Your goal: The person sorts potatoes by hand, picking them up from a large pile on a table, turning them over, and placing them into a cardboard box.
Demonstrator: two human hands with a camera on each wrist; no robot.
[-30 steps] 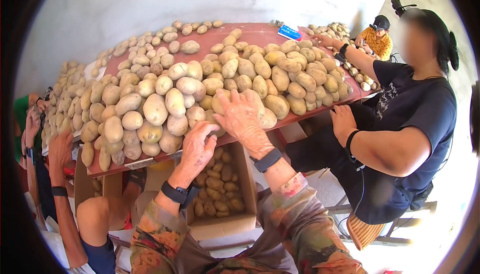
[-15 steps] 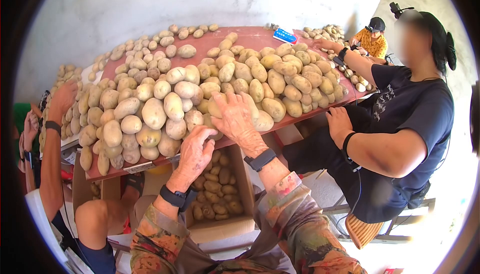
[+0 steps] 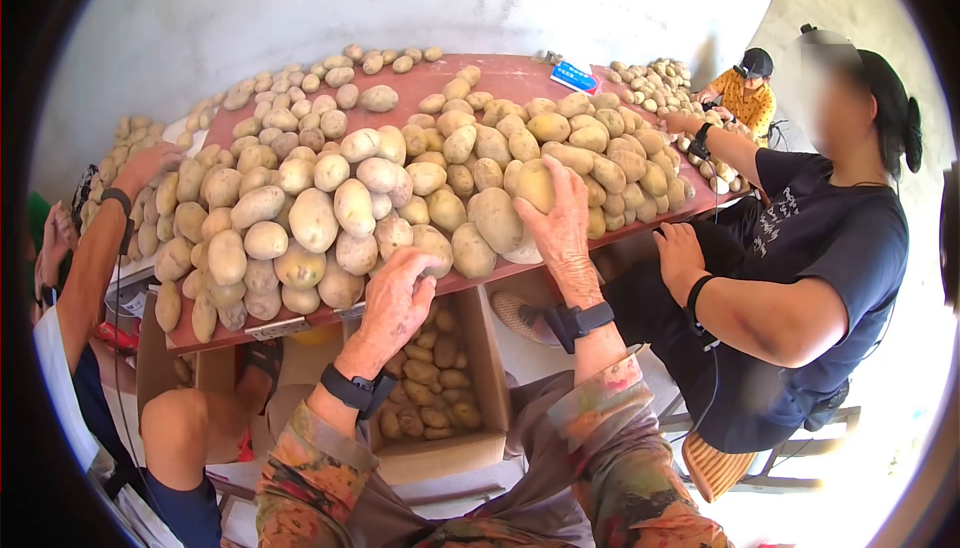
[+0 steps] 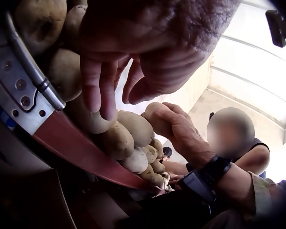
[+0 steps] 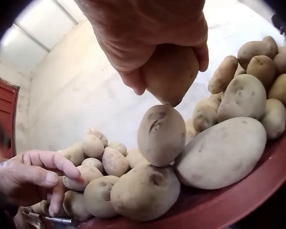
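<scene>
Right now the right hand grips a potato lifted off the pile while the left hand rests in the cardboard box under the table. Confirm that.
Not quite. The right hand does grip a potato lifted off the pile, but the left hand is not in the cardboard box: its fingers touch potatoes at the red table's edge, as the head and right wrist views show.

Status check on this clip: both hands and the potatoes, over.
Right hand grips a potato, lifted off the pile. Left hand rests fingertips on potatoes at table edge. Cardboard box of potatoes below. Nothing blocking.
</scene>
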